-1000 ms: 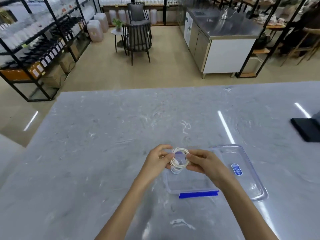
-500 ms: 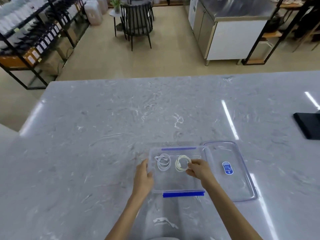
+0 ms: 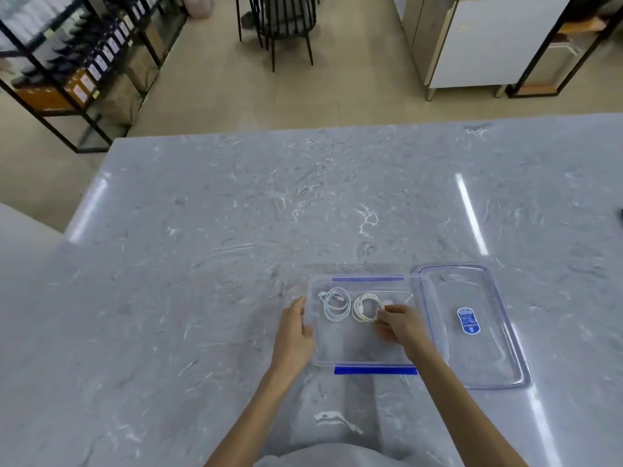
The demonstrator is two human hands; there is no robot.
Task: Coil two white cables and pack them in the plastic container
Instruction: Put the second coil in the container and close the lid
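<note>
On the grey marble table [image 3: 236, 230], near its close edge, sits the clear plastic container [image 3: 365, 357], lid off, a blue clip strip on its near rim and another on its far rim. Everything below is placed against that container.

Inside it, in the far half, two coiled white cables lie side by side. First cable [image 3: 335, 304] is toward the container's left wall, flat on the floor, loose round coil, one plug end poking out at its upper left. Second cable [image 3: 365, 308] is just right of the first, coils close but I can't tell if they touch, too blurry.

My left hand [image 3: 296, 335] is at the container's left wall, fingers spread and curled over the rim, thumb side against the wall, holding the container. My right hand [image 3: 399, 323] is inside the container, right of centre, fingers narrowed to a pinch on the right edge of the second cable. Forearm crosses the near rim.

The clear lid [image 3: 505, 365] lies flat on the table just right of the container, its left edge against or slightly under the container's right rim, blue-and-white sticker [image 3: 468, 320] in its middle.

Beyond the container, past the table's far edge: a black chair [image 3: 286, 21], a black shelving rack [image 3: 67, 69] to the far left, a white cabinet [image 3: 472, 45] to the far right.
</note>
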